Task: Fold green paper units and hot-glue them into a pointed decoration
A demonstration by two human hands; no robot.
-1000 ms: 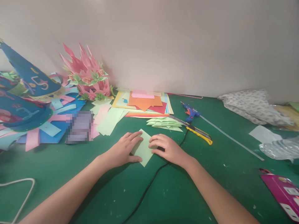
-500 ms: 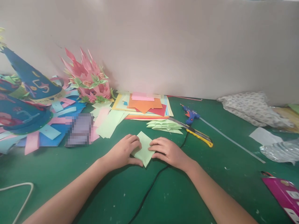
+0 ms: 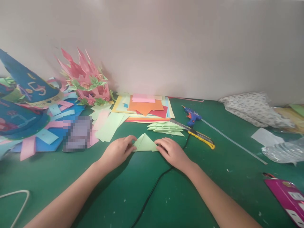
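A light green sheet of paper [image 3: 144, 143], folded into a triangle with its point away from me, lies on the green table between my hands. My left hand [image 3: 120, 148] pinches its left corner with thumb and fingers. At the right corner, my right hand [image 3: 171, 151] has its fingertips closed on the paper. Just beyond it sits a pile of folded light green papers [image 3: 165, 127]. Behind and to the left are flat light green strips [image 3: 111, 126].
A yellow cutter knife [image 3: 201, 138] and a blue glue gun [image 3: 191, 115] with a long glue stick lie to the right. A black cord [image 3: 152, 193] crosses the table. Coloured sheets [image 3: 144, 106], a pink paper crown [image 3: 85, 79] and blue cone hats [image 3: 28, 79] stand behind.
The green paper has gone from a flat diamond to a triangle, its near corner folded up and away from me. Both hands now grip its side corners.
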